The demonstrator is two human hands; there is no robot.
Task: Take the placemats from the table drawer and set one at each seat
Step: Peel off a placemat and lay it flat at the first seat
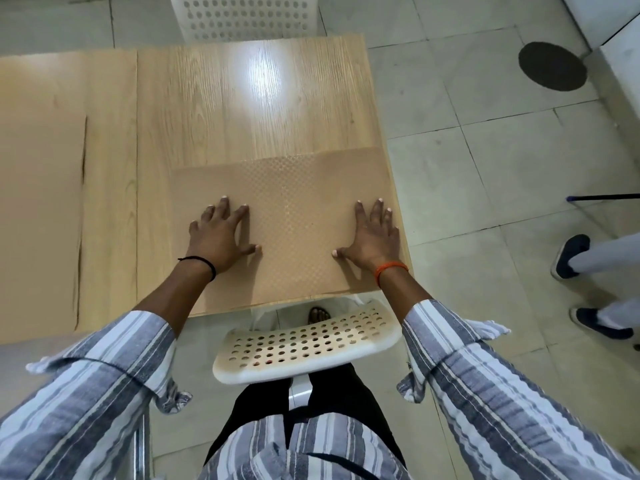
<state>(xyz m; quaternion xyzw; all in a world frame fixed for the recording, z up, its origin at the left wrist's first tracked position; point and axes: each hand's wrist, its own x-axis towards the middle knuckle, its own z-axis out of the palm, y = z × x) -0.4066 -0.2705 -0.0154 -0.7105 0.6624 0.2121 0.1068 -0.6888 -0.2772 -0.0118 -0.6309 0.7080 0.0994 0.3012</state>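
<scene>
A tan placemat (294, 202) with a fine checked texture lies flat on the near right part of the light wooden table (214, 109), in front of a white perforated chair (304, 344). My left hand (221, 237) presses on the mat's left side with fingers spread. My right hand (375, 233) presses flat on its right side, near the table's right edge. More tan placemat material (38, 209) lies on the table at the far left.
A second white perforated chair (242, 15) stands at the table's far side. Another person's feet in dark shoes (571, 254) are on the tiled floor at the right. A dark round mat (552, 65) lies on the floor further back.
</scene>
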